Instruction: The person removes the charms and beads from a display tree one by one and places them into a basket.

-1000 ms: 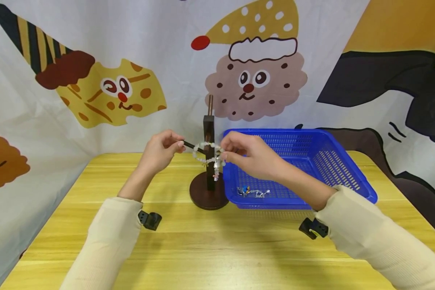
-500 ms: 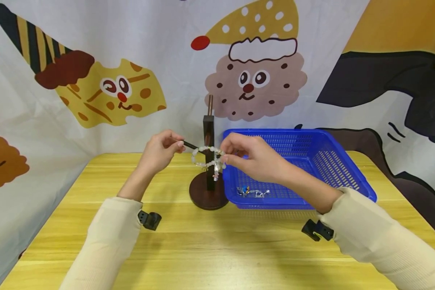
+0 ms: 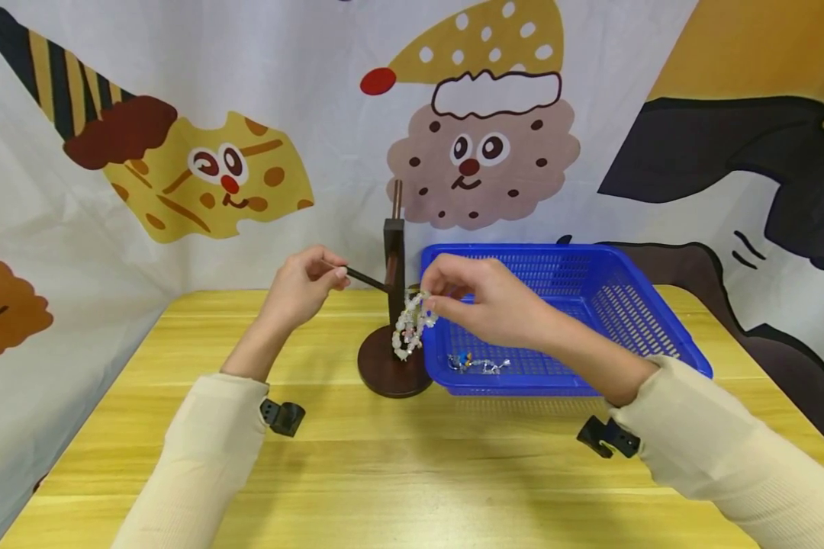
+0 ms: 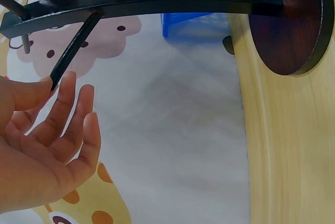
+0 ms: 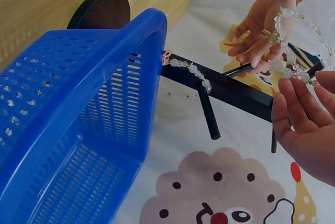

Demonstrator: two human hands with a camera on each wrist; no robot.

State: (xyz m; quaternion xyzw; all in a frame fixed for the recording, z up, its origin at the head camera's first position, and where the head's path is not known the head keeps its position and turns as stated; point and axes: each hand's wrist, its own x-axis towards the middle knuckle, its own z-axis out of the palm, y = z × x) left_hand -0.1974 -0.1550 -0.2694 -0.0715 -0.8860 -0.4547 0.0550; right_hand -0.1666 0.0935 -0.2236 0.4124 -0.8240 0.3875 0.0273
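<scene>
A dark wooden stand point(image 3: 394, 263) with a round base and side pegs stands upright on the table. My left hand point(image 3: 302, 290) pinches the outer end of its left peg point(image 4: 76, 48) between thumb and index finger; the other fingers are loosely bent. My right hand point(image 3: 487, 305), right of the post, pinches a pale beaded bracelet point(image 5: 285, 69) with thumb and fingertips. Its loop dangles in front of the post in the head view, off the left peg. Another beaded bracelet point(image 5: 196, 71) with a pink charm hangs on a lower peg in the right wrist view.
A blue plastic basket point(image 3: 446, 379) stands right of the stand, close beside it, below my right forearm. Inside it lie beaded pieces point(image 3: 484, 365) with silver and blue parts. A printed cloth point(image 3: 343, 137) hangs behind the wooden table point(image 3: 357, 480).
The bracelet in my right hand has come away from the left peg, where its loop stretched across, and now droops lower by the post. My left hand stays on the peg.
</scene>
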